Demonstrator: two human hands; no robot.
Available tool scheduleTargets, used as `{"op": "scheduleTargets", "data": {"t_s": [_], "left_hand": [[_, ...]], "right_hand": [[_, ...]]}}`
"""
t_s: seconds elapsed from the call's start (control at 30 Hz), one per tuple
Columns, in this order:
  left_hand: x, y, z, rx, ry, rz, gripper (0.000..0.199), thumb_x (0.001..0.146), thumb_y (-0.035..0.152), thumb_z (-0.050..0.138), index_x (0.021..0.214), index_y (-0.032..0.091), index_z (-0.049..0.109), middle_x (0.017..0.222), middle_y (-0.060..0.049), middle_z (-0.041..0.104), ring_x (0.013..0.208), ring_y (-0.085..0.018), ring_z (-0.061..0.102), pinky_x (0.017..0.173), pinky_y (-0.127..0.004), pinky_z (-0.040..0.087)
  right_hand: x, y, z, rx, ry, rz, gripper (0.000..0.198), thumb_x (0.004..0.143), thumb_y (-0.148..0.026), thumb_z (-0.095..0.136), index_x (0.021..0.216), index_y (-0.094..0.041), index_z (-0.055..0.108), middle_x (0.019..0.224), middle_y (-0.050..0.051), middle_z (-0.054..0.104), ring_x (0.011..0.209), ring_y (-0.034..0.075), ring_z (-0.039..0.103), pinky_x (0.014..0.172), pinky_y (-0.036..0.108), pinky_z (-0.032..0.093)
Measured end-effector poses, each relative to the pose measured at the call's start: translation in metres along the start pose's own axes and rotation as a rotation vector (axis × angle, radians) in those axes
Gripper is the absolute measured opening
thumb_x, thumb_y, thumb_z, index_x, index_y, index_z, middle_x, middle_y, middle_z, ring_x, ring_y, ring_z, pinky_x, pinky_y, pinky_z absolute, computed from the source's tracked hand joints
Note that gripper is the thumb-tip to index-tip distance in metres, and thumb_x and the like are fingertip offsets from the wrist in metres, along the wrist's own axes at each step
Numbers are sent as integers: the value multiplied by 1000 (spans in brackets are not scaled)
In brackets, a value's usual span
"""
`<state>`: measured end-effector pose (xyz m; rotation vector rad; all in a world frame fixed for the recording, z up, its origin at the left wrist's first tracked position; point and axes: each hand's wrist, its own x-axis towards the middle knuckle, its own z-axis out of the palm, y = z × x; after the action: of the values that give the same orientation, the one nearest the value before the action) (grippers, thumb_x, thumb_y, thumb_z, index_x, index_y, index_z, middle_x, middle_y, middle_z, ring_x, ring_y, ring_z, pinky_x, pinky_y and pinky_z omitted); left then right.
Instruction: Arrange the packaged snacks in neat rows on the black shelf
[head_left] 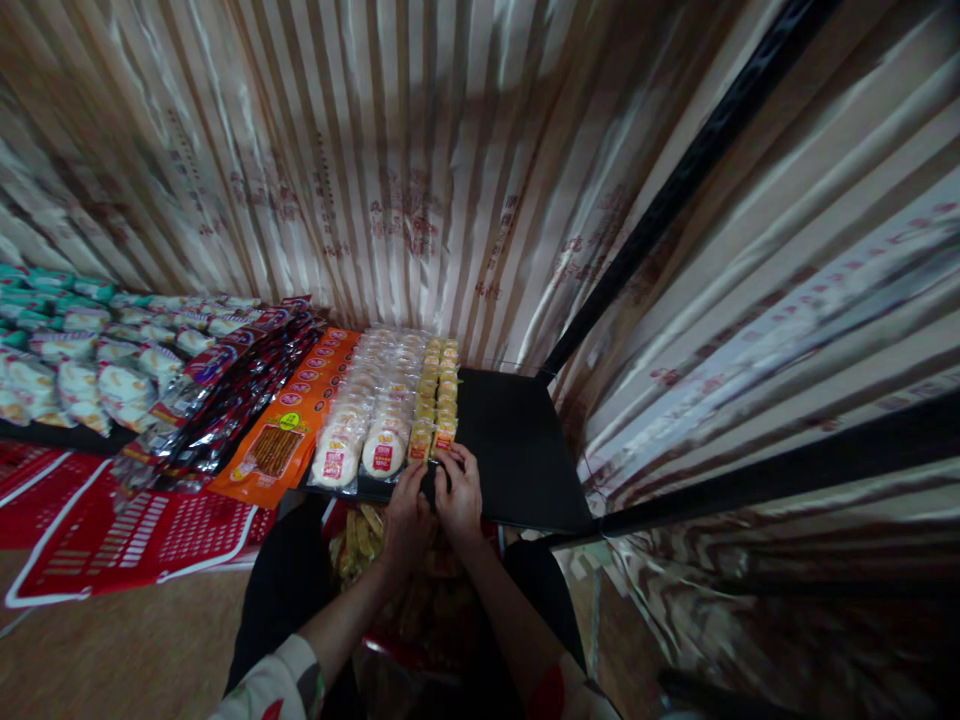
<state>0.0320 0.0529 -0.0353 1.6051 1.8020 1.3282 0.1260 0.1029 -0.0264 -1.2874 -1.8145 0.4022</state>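
Yellow packets (448,392); orange bag (298,402); black shelf (514,445).

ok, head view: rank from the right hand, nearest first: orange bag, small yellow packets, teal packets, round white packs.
From the right hand:
1. Small yellow packets: at its fingertips
2. Round white packs: just left
3. Orange bag: farther left
4. Teal packets: far left edge

Small yellow packets (427,398): orange-red labels (445,437) on the front pair, lettering too small to read.
Wrapped round white crackers (391,415): red label (382,457) with rows of pale print, illegible.
Orange snack bag (296,402): yellow-green badge (289,422), wording unreadable.
Striped curtain (405,220): reddish-brown columns of Chinese-style characters, indistinct.
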Motion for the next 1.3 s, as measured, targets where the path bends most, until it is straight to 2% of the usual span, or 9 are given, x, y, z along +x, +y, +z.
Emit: {"op": "scheduleTargets", "data": {"t_s": [0.27, 0.47, 0.57, 0.67, 0.77, 0.87, 1.0, 1.13, 1.3], "left_hand": [[5, -6, 7, 41, 3, 33, 47, 76, 6, 33, 119, 12, 52, 125, -14, 53, 120, -20, 46, 104, -42, 38], [1, -4, 2, 40, 24, 62, 44, 73, 5, 35, 112, 11, 55, 121, -15, 55, 116, -21, 50, 101, -41, 41], [-10, -3, -12, 34, 37, 88, 36, 74, 5, 36, 100, 14, 59, 106, -11, 61, 104, -18, 56, 94, -36, 45], [-30, -4, -25, 31, -58, 84, 26, 78, 7, 36, 85, 17, 59, 88, -6, 62, 88, -16, 59, 82, -31, 48], [-53, -11, -25, 70, -268, -7, 24, 79, 8, 38, 85, 17, 59, 86, -7, 62, 85, -16, 59, 79, -29, 47], [-72, -20, -13, 210, -471, -264, 21, 79, 12, 42, 91, 15, 59, 93, -11, 63, 89, -20, 60, 80, -31, 45], [-82, -28, 5, 285, -521, -446, 24, 83, 23, 44, 101, 13, 56, 95, -16, 65, 90, -24, 62, 79, -34, 44], [-82, -29, 14, 258, -431, -560, 28, 81, 27, 48, 104, 12, 54, 97, -16, 65, 94, -25, 61, 79, -33, 43], [-80, -29, 10, 249, -363, -617, 24, 76, 16, 50, 99, 10, 53, 92, -14, 64, 88, -24, 61, 75, -32, 44]], "right_hand": [[1, 16, 6, -29, -47, -45, 41, 83, -15, 37, 119, -17, 56, 133, 10, 46, 119, 21, 44, 100, 38, 39], [0, 12, 2, -30, -31, -25, 38, 81, -16, 40, 113, -17, 61, 135, 11, 43, 117, 22, 46, 98, 39, 40], [-9, 5, -10, 42, 21, -22, 34, 83, -18, 39, 106, -17, 64, 124, 12, 53, 110, 20, 52, 95, 36, 43], [-29, 3, -23, 128, -62, -18, 31, 85, -21, 39, 104, -19, 63, 95, 7, 66, 88, 15, 62, 83, 28, 49], [-55, 8, -33, 43, -223, 22, 28, 87, -24, 39, 100, -20, 63, 88, 5, 69, 82, 15, 64, 80, 27, 49], [-76, 16, -36, -200, -490, 49, 25, 82, -15, 44, 96, -18, 65, 99, 9, 69, 95, 20, 62, 88, 32, 44], [-92, 23, -33, -411, -800, 118, 32, 75, -5, 45, 99, -14, 65, 102, 15, 67, 95, 24, 62, 84, 34, 44], [-99, 25, -30, -374, -859, 105, 33, 77, -6, 44, 104, -14, 63, 107, 16, 65, 100, 23, 60, 86, 32, 42], [-102, 26, -35, -179, -761, 110, 25, 86, -18, 41, 90, -16, 66, 95, 11, 68, 94, 20, 61, 84, 30, 44]]}}
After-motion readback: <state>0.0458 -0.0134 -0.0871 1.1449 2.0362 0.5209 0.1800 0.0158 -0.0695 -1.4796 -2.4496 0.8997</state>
